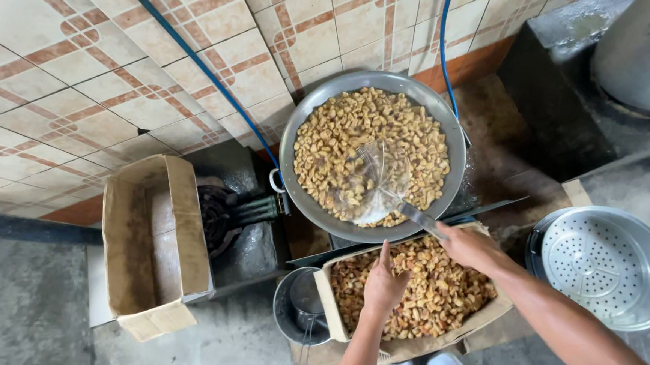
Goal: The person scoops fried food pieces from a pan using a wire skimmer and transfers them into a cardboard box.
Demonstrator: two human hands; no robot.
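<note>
A wide metal pan sits on a burner, full of small golden fried pieces. My right hand grips the handle of a wire skimmer whose mesh head rests in the pan among the pieces. Below the pan lies a shallow cardboard box filled with more of the fried pieces. My left hand hovers over that box, fingers bunched on or just above the pieces; whether it holds any I cannot tell.
An open cardboard box stands at the left beside a dark gas burner. A perforated metal steamer pot sits at the right. A small metal pot is under the box's corner. Blue hoses cross the tiled wall.
</note>
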